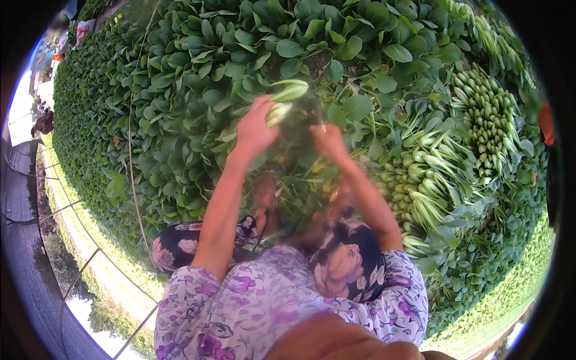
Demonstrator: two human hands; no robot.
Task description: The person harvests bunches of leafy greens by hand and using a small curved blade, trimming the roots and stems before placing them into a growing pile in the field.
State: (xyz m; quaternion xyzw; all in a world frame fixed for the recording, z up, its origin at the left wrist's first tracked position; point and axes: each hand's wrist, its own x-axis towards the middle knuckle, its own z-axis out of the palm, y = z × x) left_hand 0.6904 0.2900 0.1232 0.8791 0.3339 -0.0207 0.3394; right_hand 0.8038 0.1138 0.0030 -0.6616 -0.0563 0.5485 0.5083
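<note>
My left hand [257,128] is closed around cut bok choy plants [290,91], their pale green stem bases pointing to the right. Close by on the right, my right hand [329,140] grips the handle of a knife [316,108], whose dark blade points away from me and is blurred. Both hands are above low, leafy bok choy plants [355,107] growing in soil. To the right of my right arm lies a pile of cut bok choy [420,180], with many pale bases side by side.
A second stack of cut bok choy [488,121] lies farther right. Dense growing bok choy [171,90] spreads ahead and to the left, crossed by a thin cord [131,148]. A person [43,121] is far off at the left edge. Bent frame poles [81,272] stand at lower left.
</note>
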